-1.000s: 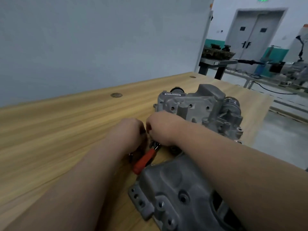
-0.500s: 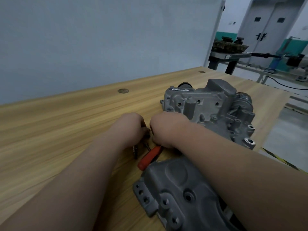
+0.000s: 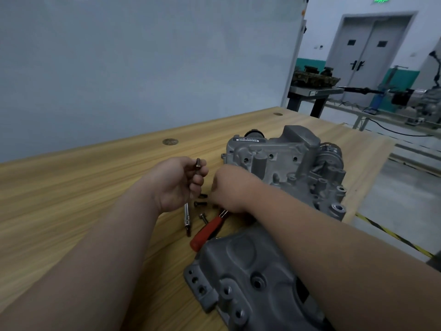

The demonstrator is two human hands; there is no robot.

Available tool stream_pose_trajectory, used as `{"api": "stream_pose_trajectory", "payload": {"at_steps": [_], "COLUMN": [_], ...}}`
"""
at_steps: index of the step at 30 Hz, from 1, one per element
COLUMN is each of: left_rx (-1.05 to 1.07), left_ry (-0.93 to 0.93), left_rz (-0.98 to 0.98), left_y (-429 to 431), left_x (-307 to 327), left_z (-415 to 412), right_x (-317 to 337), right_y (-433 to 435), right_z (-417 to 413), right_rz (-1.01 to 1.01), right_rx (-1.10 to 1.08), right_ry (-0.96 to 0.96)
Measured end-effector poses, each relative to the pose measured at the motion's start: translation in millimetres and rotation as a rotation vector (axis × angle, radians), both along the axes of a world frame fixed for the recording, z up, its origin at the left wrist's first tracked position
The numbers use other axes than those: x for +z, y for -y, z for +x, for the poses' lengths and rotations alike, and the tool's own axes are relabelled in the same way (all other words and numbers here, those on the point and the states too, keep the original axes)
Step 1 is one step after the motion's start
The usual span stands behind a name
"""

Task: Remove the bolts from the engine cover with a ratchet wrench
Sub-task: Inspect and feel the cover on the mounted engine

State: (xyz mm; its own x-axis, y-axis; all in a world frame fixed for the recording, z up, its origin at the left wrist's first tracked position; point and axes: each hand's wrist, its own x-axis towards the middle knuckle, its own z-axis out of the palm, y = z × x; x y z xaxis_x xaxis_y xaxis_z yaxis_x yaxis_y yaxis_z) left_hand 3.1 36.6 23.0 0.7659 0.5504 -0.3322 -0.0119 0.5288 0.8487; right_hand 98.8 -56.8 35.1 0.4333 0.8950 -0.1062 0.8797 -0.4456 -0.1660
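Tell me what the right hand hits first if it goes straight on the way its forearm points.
Probably the left hand, which holds a bolt just beyond the right hand. Lower, loose bolts lie on the table between them; depth is unclear.

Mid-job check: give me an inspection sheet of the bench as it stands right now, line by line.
Surface: wooden table, round plugs set in it.
Job's things: grey engine cover nearest the camera; engine housing behind it; red-handled wrench lying on the table, its head hidden under the right hand; extension bar beside it; loose bolts on the table.
Clutter: nothing seen.
Hands: left hand holds a bolt; right hand low over the table, fingers hidden.
Cables: black cable on the floor behind.
Surroundings: grey partition, double door, second bench with parts, yellow-black floor tape.
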Motion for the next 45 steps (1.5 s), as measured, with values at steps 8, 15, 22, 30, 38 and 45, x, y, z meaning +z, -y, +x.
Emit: {"api": "stream_pose_trajectory", "payload": {"at_steps": [8, 15, 22, 30, 38, 45], "left_rx": [-0.161, -0.177, -0.141, 0.001, -0.003, 0.029], "left_ry": [0.018, -0.132, -0.225, -0.287, -0.309, -0.335], "left_rz": [-0.205, 0.064, 0.526, 0.665, 0.779, 0.767], "left_y": [15.9, 36.4, 60.5, 73.5, 59.0, 49.8], "left_x": [0.4, -5.6, -8.1, -1.0, -5.8, -12.3], "left_z": [7.9, 18.9, 27.4, 25.4, 26.5, 28.7], "right_x": [39.5, 54.4, 29.3, 29.2, 39.9, 26.8], "right_y": [19.6, 85.6, 136.5, 87.7, 17.7, 17.1], "right_z": [8.3, 58.4, 84.5, 63.2, 87.8, 112.6], "right_rz": [0.586, 0.392, 0.154, 0.272, -0.145, 0.014], "right_rx": [-0.041, -0.320, -0.536, -0.478, -0.077, 0.041], "right_ry": [-0.435, -0.030, -0.187, 0.092, 0.292, 0.270]}}
